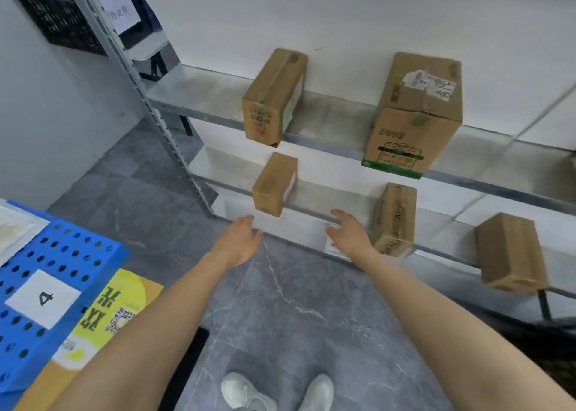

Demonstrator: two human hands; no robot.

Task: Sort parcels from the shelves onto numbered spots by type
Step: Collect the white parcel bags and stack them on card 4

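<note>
Your way to the lower shelf [327, 196] is open between the small box [273, 185] on the left and the taped box [395, 220] on the right.

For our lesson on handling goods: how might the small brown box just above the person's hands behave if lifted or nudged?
Probably stiff: the small brown box has crisp, uncrushed cardboard faces. Likely light, being among the smallest there. It appears to jut past the shelf edge, so a nudge might tip it off.

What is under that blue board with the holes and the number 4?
A yellow printed sheet with a QR code shows past the edge of the blue board, which covers whatever else lies beneath.
</note>
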